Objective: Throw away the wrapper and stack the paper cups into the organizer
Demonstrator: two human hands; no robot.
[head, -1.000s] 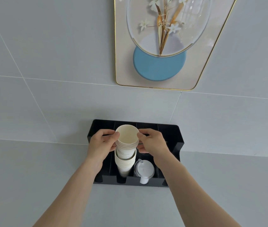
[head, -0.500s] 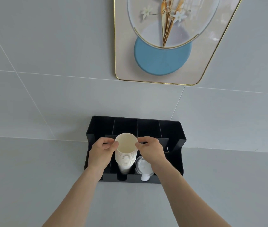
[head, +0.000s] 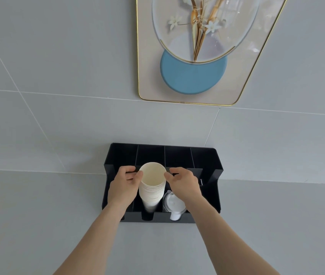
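- Paper cups point(head: 152, 187) now form one nested stack, seated deeper in the black organizer point(head: 207, 161) than a second ago, in its second slot from the left.
- Left hand point(head: 123, 185) and right hand point(head: 185, 183) flank the top rim, fingertips just touching it, fingers loosely curled.
- White lids point(head: 174, 204) sit in the next slot to the right.

I count 1 black plastic compartmented organizer point(head: 213, 161), 1 nested stack of white paper cups point(head: 151, 193), 1 stack of translucent plastic lids point(head: 172, 203), 1 gold-framed wall picture point(head: 195, 76) and 2 hands.
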